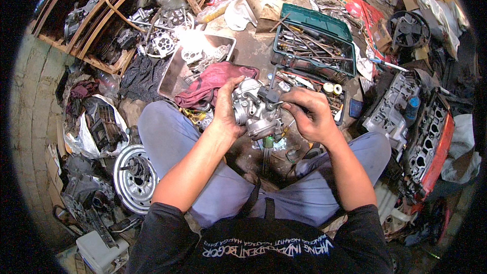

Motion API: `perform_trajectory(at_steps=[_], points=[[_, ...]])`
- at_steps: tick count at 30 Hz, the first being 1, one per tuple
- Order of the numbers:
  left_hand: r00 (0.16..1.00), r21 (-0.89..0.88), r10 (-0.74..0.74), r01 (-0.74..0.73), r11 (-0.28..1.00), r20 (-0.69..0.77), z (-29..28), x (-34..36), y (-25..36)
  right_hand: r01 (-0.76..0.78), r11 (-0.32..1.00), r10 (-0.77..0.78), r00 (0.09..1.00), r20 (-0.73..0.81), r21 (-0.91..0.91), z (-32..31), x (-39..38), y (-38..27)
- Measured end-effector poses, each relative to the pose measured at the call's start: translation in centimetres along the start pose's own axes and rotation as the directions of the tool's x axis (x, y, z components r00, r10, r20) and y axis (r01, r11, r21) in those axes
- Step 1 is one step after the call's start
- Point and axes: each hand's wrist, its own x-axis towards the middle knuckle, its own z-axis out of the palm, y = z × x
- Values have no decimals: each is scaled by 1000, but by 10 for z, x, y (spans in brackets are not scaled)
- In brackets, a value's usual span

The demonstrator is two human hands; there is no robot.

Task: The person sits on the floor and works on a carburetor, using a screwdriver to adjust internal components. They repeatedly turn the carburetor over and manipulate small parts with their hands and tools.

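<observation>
Silver, round-capped metal engine part [258, 128]: we are holding it up between our hands.
Left hand [227, 109]: we are wrapping it around the part's left side.
Right hand [310, 114]: we are bending its fingers at the part's right side, near the black plastic block [267, 94]; whether they are gripping anything, we cannot tell.
Dark red cloth [208, 85]: lying beyond our left hand.

We have the metal part [257, 114] between our left hand [227, 107] and right hand [308, 113]. Before us, a cloth [213, 83] lies across a tray's [168, 74] near edge; to its right, tools [304, 43] lie in a toolbox [317, 21]. A wheel [124, 180] sits beyond our left knee, a cylinder head [389, 107] beyond our right.
</observation>
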Motion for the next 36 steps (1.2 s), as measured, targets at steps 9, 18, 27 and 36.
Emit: perform_trajectory(at_steps=[9,18,27,36], points=[[993,46,-40,45,998,-112,-4,2,8,183,937,-123,970,210,-297,-15,0,-1],[986,159,-118,137,978,-118,-10,4,11,141,949,-36,938,346,-284,-21,-1,-10],[989,116,43,-26,993,-139,-2,4,7,107,939,-22,967,253,-328,-16,-3,-7],[983,146,125,-105,984,-132,-9,4,7,49,962,1,983,183,-269,-9,-6,-1]])
